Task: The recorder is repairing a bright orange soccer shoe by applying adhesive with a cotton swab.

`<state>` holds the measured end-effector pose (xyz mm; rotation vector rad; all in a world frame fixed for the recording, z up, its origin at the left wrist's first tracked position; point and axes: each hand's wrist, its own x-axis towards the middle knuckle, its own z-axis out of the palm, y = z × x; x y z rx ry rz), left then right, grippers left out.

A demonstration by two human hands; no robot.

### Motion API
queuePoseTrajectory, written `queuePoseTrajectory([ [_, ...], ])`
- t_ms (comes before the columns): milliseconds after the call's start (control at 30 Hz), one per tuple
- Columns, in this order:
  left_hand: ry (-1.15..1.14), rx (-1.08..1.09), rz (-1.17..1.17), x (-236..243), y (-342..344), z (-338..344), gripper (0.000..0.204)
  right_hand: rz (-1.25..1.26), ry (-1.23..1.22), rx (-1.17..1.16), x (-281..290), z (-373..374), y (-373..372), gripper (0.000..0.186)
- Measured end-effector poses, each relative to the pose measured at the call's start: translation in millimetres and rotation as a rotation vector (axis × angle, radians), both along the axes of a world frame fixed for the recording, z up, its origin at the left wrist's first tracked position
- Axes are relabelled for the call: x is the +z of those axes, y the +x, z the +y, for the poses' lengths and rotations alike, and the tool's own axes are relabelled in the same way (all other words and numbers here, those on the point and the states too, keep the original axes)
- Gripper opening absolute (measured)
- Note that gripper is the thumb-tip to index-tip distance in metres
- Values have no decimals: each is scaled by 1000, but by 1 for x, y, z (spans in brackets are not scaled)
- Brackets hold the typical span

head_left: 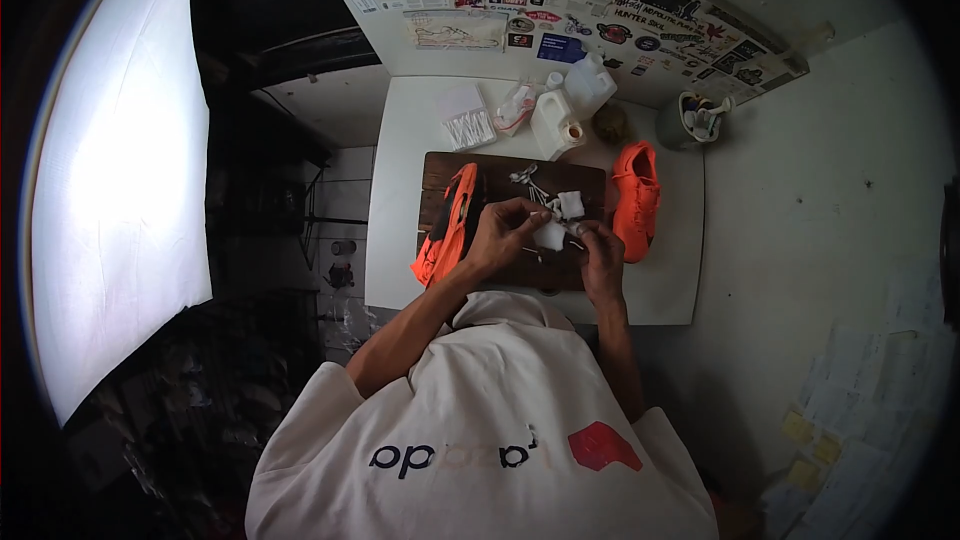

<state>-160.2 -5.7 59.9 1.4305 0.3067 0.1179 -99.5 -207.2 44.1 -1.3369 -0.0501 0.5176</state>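
Both hands meet over a dark wooden board (440, 178). Between them is a small white pad (549, 235) that looks like cotton. My left hand (502, 236) pinches its left side, thumb against fingertips. Closed too, my right hand (601, 254) has its fingertips at the pad's right edge. Just beyond the fingers lie another white cotton pad (571, 204) and a scatter of cotton swabs (525, 176). An orange shoe (449, 230) with a dark opening rests on its side by my left wrist. Its orange mate (635, 198) stands right of the board.
Behind the board stand a box of cotton swabs (468, 128), a clear and red plastic packet (515, 108), a white bottle (556, 126), a translucent jug (590, 86) and a brown round object (609, 124). A tub of brushes (694, 121) sits at the far right. A stickered panel (560, 20) rises behind.
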Motion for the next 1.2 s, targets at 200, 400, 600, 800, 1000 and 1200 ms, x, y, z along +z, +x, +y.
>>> queuePoseTrajectory([
  [200,21,-33,103,-3,-2,1,23,-175,-197,75,5,-8,9,21],
  [400,404,73,174,-27,-3,18,32,59,-24,-57,-4,-14,12,24],
  [600,667,-82,47,-94,21,21,26,83,-91,-18,-40,-27,3,22],
  [800,925,-288,99,-123,27,19,43,109,-223,33,-61,-33,-13,20],
  [1000,1295,-251,-83,-67,25,13,52,93,-294,50,-71,-39,-22,19],
  [1200,533,-438,-1,-45,3,0,34,-239,-533,221,-57,-22,-14,26],
])
